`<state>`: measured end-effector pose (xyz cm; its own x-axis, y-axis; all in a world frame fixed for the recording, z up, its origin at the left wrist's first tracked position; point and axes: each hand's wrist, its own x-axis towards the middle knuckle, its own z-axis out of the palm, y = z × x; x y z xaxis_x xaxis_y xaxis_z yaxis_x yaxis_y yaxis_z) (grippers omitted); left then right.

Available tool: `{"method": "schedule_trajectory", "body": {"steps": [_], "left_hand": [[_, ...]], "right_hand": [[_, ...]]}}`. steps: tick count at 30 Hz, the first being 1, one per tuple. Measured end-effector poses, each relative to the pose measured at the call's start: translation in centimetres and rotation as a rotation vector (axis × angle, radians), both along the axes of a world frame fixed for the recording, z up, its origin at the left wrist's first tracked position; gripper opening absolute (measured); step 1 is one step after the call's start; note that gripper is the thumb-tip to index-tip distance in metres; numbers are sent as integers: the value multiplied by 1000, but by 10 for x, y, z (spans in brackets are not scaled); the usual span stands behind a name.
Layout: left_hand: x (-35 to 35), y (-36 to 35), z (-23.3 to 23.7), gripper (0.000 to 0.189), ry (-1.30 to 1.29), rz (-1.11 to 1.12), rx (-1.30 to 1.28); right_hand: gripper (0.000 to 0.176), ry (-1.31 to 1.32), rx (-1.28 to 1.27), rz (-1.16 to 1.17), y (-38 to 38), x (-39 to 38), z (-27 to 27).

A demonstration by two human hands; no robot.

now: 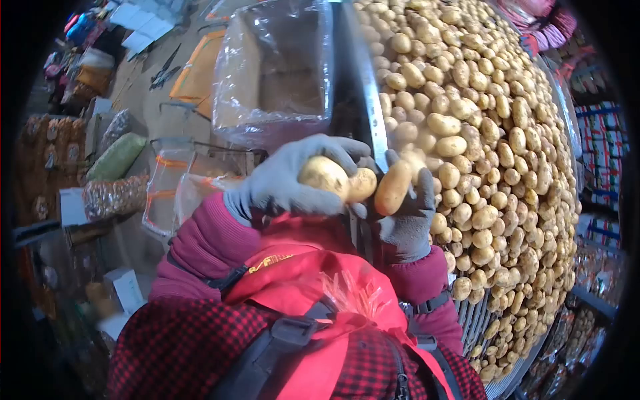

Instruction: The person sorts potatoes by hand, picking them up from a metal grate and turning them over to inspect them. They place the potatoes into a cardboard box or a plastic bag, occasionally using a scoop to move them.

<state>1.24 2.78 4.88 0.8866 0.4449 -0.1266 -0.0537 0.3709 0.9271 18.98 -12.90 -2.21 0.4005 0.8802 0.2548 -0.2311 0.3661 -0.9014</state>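
Note:
Two potatoes [325, 177] lie against the palm and fingers of my left hand [287, 177], which wears a grey glove. The smaller of the two is nearer my right hand. My right hand [408, 223], gloved too, has its fingers around an oblong potato [393, 188]. Both hands are close together in front of my chest, at the near edge of a large heap of potatoes [493, 153]. Beyond my left hand stands a box lined with clear plastic [230, 73]; brown cardboard shows inside it.
A metal edge [369, 87] runs between the lined box and the heap. Orange-trimmed crates [160, 190] and a green sack [117, 158] are at the left. Another person's sleeve [557, 30] shows beyond the heap at the top right. Stacked packages line the right side.

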Motion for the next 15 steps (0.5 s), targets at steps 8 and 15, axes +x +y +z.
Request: {"method": "schedule_trajectory", "body": {"steps": [8,15], "left_hand": [[-174,4,-70,49,566,475,208],[-127,-48,-136,39,852,259,226]], "right_hand": [[68,1208,-301,501,-2,17,39],[58,963,-747,1263,-7,-19,20]]}}
